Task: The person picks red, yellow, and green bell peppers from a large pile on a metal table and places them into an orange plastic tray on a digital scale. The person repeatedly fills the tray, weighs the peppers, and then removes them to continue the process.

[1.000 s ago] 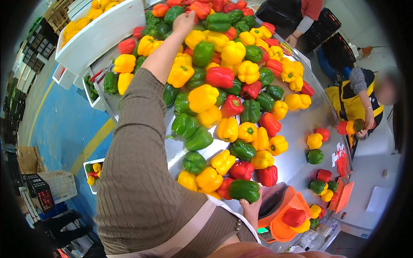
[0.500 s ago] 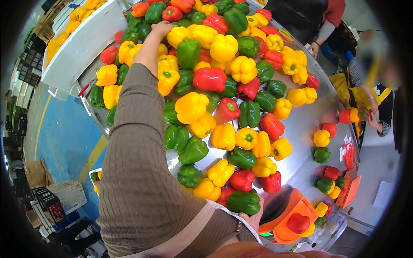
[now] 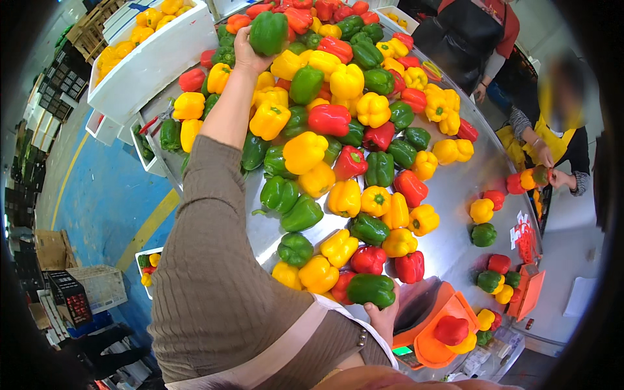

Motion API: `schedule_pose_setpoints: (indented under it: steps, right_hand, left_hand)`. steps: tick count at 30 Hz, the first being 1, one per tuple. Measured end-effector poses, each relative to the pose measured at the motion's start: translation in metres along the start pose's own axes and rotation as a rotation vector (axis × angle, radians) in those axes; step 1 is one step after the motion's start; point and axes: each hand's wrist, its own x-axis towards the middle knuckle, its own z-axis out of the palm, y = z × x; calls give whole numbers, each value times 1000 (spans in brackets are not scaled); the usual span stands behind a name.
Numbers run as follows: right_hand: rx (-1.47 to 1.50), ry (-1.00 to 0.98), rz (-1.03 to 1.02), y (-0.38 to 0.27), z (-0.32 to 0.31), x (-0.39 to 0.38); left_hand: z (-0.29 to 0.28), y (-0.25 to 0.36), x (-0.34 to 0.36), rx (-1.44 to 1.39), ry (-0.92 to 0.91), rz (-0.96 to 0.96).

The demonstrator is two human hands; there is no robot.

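My left arm reaches far over a metal table [image 3: 455,214] heaped with red, yellow and green bell peppers. At its end, my left hand [image 3: 250,57] is closed round a large green bell pepper [image 3: 268,34], lifted above the pile. Close to my body at the near edge, my right hand [image 3: 385,316] grips another green bell pepper [image 3: 370,290], the thumb against its underside. Beside that one lie a red bell pepper [image 3: 409,267] and a yellow bell pepper [image 3: 318,275]. Part of my right hand's fingers is hidden behind the pepper.
An orange scale-like device [image 3: 442,354] with a red and a yellow pepper stands right of my right hand. A white foam box [image 3: 153,71] of yellow peppers is at the far left. Red-handled clippers [image 3: 156,120] lie near it. Two people work across the table, one handling peppers [image 3: 525,179].
My left hand has come up from the far pile and now holds a green bell pepper. My right hand still holds its green pepper. The view has shifted slightly.
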Motion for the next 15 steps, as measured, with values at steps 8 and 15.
schedule_pose_setpoints:
  steps: [8, 15]
  right_hand:
    - [136, 19, -13, -11, -8, -13]
    - [138, 184, -144, -48, -23, -39]
  left_hand:
    - [56, -36, -159, -317, -310, -463]
    - [102, -140, -307, -329, -359, -848]
